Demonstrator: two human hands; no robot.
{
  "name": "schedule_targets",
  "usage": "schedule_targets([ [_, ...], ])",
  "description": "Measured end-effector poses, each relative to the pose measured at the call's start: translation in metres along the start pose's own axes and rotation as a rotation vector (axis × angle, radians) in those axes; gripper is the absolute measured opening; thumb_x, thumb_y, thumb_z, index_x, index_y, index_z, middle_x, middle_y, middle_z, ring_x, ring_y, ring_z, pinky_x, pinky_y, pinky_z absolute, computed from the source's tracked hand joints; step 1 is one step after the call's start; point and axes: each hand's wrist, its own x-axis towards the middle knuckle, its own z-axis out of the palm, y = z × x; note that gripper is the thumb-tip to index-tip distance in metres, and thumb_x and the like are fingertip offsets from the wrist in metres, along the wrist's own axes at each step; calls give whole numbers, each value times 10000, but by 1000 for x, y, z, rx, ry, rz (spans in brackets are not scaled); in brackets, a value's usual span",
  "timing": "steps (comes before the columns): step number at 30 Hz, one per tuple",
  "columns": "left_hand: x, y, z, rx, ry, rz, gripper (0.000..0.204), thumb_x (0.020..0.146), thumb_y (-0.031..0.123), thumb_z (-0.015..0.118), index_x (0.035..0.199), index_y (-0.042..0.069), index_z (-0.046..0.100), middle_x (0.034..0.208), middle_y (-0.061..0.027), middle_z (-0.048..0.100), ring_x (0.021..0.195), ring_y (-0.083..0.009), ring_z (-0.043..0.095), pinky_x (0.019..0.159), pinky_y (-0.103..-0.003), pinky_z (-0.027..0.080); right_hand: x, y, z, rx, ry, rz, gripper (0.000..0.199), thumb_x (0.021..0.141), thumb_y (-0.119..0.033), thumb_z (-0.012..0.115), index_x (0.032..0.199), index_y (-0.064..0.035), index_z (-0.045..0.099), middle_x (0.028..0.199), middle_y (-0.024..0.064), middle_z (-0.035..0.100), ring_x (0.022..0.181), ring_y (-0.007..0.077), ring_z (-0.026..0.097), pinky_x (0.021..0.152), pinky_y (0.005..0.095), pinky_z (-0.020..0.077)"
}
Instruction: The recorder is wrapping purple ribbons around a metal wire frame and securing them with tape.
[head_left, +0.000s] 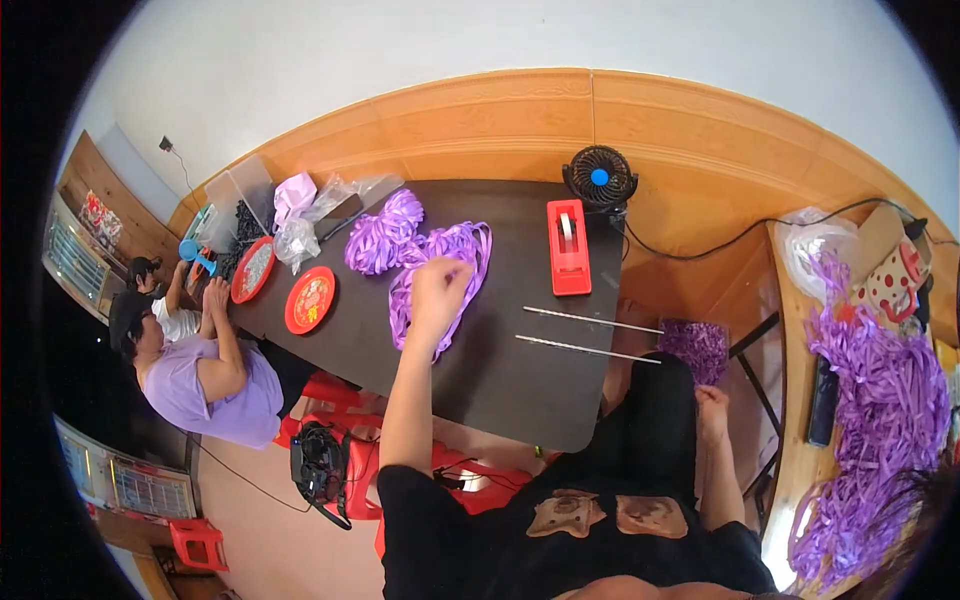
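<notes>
My left hand (440, 295) is over the table with its fingers curled closed, above a loose bundle of shiny purple ribbon (465, 243). Whether a strand is pinched in those fingers is hidden. A second purple ribbon heap (385, 232) lies just left of it. Down beside my right thigh, my right hand (712, 408) has its fingers drawn together; what they hold, if anything, is too small to make out. Close to that hand is a glittery purple bag-like thing (695, 345). Two thin pale rods (590, 319) stick out past the table's right edge, towards my knee.
A red tape dispenser (568, 250) and a black clip fan (600, 178) are on the dark table (505, 390). Red plates (310, 300) of small pieces lie leftward, near two people (205, 385). Purple ribbons (880, 400) cover a wooden bench at right. Red stools (365, 465) stand below.
</notes>
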Motion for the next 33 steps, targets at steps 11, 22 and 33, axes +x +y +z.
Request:
schedule_targets([
  [11,113,-60,86,902,-213,111,170,713,112,585,844,99,691,988,-106,623,1042,-284,513,844,-451,417,-34,-21,-28,-79,52,-131,155,844,-39,571,976,31,613,811,75,636,704,132,599,647,223,481],
  [22,181,34,-47,-852,365,262,92,841,16,594,925,-4,627,815,-71,647,766,-122,615,711,-252,501,-62,-34,-24,43,81,-41,126,847,-17,554,954,17,611,783,73,641,673,113,607,564,197,459],
  [33,148,119,-158,-1069,525,426,131,838,7,626,947,-66,618,778,-73,633,598,-93,549,512,-207,418,-62,-48,1,36,-17,-95,121,857,-44,567,957,2,616,788,59,653,627,87,580,540,174,429],
])
